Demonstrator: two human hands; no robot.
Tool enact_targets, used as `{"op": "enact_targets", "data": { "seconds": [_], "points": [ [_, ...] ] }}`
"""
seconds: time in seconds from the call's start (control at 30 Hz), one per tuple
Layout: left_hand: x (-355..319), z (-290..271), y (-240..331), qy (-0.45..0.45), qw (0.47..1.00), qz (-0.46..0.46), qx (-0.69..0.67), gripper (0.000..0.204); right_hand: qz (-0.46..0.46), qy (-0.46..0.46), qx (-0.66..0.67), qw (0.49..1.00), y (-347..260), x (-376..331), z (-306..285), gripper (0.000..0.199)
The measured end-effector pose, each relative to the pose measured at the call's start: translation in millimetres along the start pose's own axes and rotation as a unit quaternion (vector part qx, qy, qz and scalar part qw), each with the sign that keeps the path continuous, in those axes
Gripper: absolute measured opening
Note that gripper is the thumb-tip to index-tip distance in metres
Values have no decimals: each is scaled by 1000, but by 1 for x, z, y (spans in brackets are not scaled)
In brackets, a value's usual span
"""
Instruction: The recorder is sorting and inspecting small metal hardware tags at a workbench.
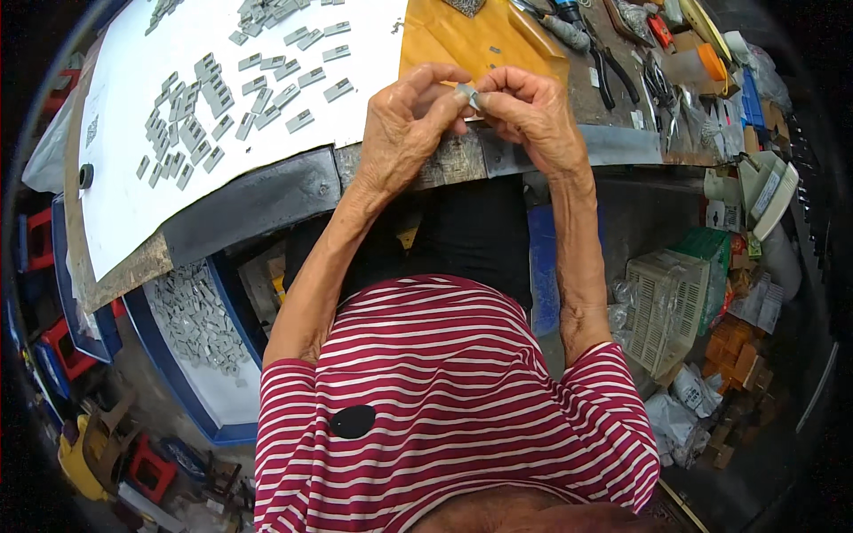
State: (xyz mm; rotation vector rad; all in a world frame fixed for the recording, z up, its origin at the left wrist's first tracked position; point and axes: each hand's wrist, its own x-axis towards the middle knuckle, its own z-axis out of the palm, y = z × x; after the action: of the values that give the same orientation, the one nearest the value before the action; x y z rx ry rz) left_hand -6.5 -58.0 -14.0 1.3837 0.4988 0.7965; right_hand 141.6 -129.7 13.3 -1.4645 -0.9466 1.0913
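Observation:
My left hand (404, 120) and my right hand (536, 114) meet over the table's near edge. Between their fingertips is a small grey piece (469, 96), pinched from both sides; the fingers cover most of it. Its colour is like that of the small grey rectangular blocks (215, 96), each with a dark slot, spread over a white sheet (267, 164) to the left. Just beyond my fingers lies a yellow-orange sheet (435, 40) with a couple of tiny grey bits (494, 51) on it.
Dark-handled pliers (613, 78) and other hand tools lie on the right of the table. Under its left side stands a blue-rimmed tray (213, 413) of grey pieces (200, 315). Plastic crates (662, 311) and bags stand at the lower right, and a red stool (151, 466) at the lower left.

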Motion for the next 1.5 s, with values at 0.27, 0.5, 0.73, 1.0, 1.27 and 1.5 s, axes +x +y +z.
{"op": "enact_targets", "data": {
  "seconds": [0.27, 0.5, 0.73, 1.0, 1.27, 1.5],
  "points": [
    [-4, 2, 2, -17, 1000, -8, -1, 15, -6, -5, 22, 1000, -1, 0, -5, 13],
    [-3, 0, -2, 13, 985, 81, 155, 16, -25, -7, 72, 997, 4, 2, -4, 16],
    [-6, -2, 2, 40, 980, 85, 177, 16, -22, -22, 151, 988, 9, 4, 4, 16],
    [-9, -2, 6, 53, 976, 98, 187, 15, -37, -4, 132, 991, 10, 4, 9, 15],
    [-11, 0, 7, 68, 967, 123, 213, 14, -55, 30, 42, 997, 3, 3, 16, 11],
    [-11, -3, 8, 52, 960, 99, 256, 17, -68, 74, -10, 995, 1, 2, 19, 8]
  ]
}}
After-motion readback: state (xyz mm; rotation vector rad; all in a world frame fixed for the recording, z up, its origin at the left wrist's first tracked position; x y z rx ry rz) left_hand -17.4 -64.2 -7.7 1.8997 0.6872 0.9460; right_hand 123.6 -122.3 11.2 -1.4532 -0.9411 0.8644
